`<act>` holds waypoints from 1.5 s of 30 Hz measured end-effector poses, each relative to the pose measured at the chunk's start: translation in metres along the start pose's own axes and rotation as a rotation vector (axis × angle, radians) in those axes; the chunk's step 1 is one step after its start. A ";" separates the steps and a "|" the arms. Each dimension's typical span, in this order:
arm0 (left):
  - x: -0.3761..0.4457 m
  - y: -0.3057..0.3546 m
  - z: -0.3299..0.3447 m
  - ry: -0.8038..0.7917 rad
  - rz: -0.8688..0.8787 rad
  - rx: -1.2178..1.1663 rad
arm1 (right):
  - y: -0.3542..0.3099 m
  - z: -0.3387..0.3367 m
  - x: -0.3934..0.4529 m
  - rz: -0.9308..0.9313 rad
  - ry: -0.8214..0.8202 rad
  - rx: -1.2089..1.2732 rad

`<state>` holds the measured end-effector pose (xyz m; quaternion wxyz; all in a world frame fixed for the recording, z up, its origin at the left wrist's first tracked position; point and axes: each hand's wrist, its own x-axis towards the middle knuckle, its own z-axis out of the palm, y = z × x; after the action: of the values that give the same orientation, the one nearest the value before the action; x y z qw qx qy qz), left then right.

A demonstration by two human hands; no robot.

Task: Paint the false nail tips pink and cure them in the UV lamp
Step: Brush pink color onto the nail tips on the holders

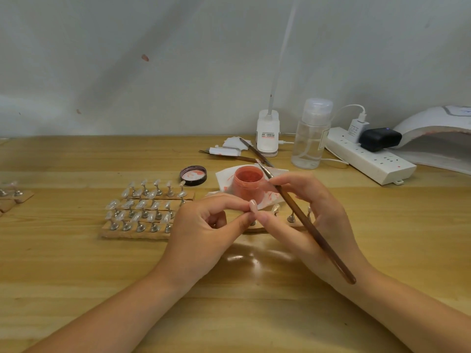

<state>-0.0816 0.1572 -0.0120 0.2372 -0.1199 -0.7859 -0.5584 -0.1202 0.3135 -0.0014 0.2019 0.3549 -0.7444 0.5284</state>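
One nail tip (252, 205) pinched between both hands' fingertips.

— Surface? 
— Light pine plank table (76, 263) against a grey wall.
— Directly on it? 
— Left-centre, wooden strips (132, 231) of clear nail tips on metal stands; behind them a round black lid (193, 176). Stained white tissue (275, 197) bears an open pink jar (248, 183). At the rear: clear plastic pump bottle (310, 138), white power strip (369, 159), white domed UV lamp (438, 138).
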 end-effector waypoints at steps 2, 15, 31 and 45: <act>-0.001 0.000 0.000 -0.018 0.005 -0.010 | 0.001 0.002 -0.001 0.008 -0.026 0.006; 0.000 0.002 0.000 -0.064 0.004 0.014 | 0.008 0.004 -0.001 -0.072 -0.018 -0.048; 0.002 -0.003 0.002 -0.054 -0.129 0.296 | 0.025 -0.009 0.006 -0.018 -0.030 -0.154; 0.002 -0.007 0.004 -0.125 -0.152 0.359 | 0.021 -0.004 0.008 0.074 -0.120 -0.127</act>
<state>-0.0881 0.1585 -0.0180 0.1630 -0.0505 -0.8927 -0.4171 -0.1416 0.3190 -0.0078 0.1592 0.3446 -0.7999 0.4649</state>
